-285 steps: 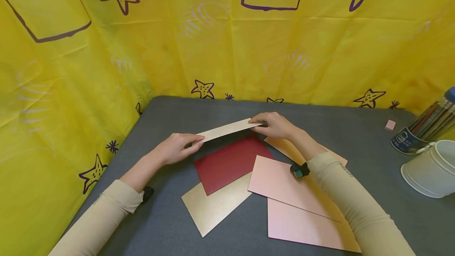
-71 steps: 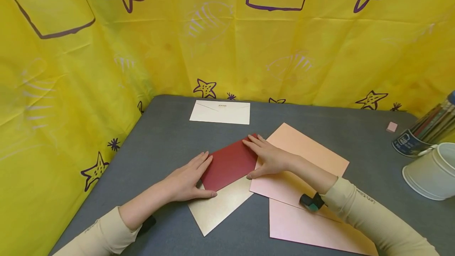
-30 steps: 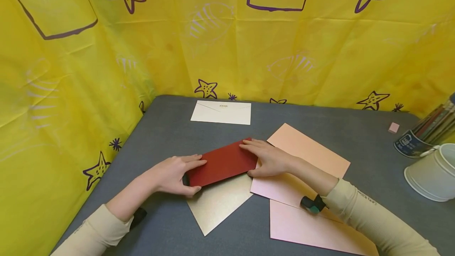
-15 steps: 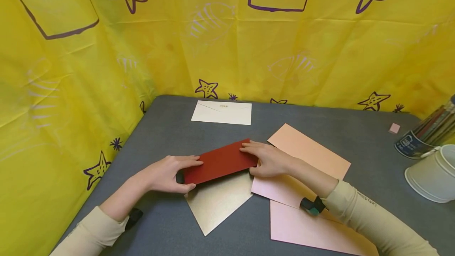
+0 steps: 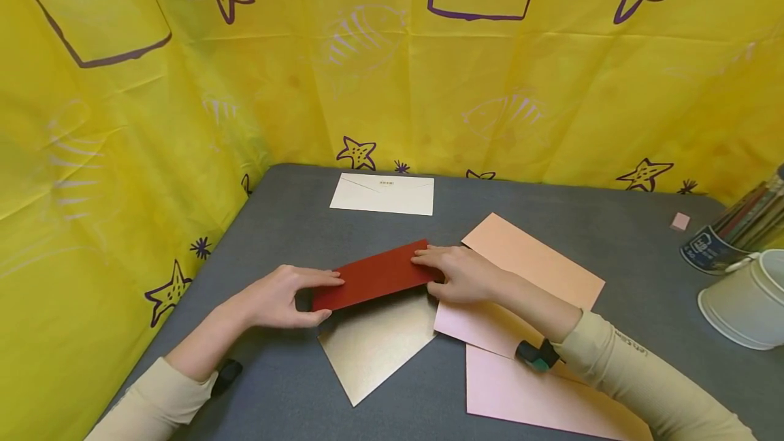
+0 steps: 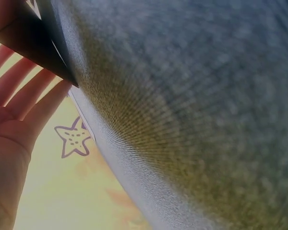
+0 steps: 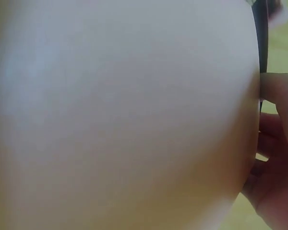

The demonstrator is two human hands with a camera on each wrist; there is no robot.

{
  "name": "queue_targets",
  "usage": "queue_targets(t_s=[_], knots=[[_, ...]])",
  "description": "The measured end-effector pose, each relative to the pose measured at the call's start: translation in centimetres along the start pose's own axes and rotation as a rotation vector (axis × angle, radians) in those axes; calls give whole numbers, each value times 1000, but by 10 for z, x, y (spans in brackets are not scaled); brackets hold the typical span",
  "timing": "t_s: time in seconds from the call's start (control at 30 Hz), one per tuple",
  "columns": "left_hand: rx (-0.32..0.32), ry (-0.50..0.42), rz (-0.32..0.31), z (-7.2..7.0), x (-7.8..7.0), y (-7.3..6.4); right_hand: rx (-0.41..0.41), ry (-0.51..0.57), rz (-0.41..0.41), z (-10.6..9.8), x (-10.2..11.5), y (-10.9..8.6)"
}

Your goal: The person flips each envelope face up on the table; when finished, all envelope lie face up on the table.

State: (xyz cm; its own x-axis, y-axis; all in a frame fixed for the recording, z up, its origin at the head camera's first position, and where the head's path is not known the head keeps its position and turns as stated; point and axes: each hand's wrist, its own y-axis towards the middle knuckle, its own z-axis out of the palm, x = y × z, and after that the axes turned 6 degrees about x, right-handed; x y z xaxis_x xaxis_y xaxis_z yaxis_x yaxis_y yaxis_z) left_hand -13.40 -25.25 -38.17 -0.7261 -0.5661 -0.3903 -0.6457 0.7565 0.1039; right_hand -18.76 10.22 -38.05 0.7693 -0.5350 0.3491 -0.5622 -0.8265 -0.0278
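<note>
A red envelope (image 5: 372, 277), tilted and raised off the sheet below, is held at both short ends in the head view. My left hand (image 5: 282, 297) grips its left end, fingers over the top edge and thumb along the near edge. At the right end, my right hand (image 5: 462, 273) pinches it between thumb and fingers. The left wrist view shows the envelope's dark underside (image 6: 33, 45) against spread fingers (image 6: 44, 98). Directly beneath lies a gold envelope (image 5: 373, 352), partly shaded. In the right wrist view a pale pink surface (image 7: 125, 105) covers most of the picture.
A white envelope (image 5: 382, 194) lies near the table's back edge. Several pink envelopes (image 5: 533, 250) overlap under and beside the right forearm. Far right are a small pink eraser (image 5: 680, 222), a blue pencil holder (image 5: 704, 248) and a white pot (image 5: 744, 298). Yellow cloth (image 5: 392, 87) hangs behind.
The white envelope, earlier held in both hands, now lies at the back. Both hands then took the red envelope, lifted and tilted it, and shifted it left, uncovering more of the gold one.
</note>
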Motion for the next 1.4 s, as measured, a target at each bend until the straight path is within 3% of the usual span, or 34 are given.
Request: queue_targets(t_s=[0.43,0.7,0.83,0.97,1.23,1.4], knots=[[-177,-108,101,-3,5,-3,-145,58,-33,-2,-3,4],[-295,-211,109,-4,6,-4,-239,226,-10,-4,-3,8],[-382,-226,88,-6,6,-2,-286,346,31,-6,-3,10],[-452,-269,25,-15,-1,1,-351,413,71,-8,-4,14],[-487,-348,-151,-28,-11,4,-362,484,157,-11,-10,22],[-492,-363,-192,-15,16,3,-344,521,226,-12,-16,24]])
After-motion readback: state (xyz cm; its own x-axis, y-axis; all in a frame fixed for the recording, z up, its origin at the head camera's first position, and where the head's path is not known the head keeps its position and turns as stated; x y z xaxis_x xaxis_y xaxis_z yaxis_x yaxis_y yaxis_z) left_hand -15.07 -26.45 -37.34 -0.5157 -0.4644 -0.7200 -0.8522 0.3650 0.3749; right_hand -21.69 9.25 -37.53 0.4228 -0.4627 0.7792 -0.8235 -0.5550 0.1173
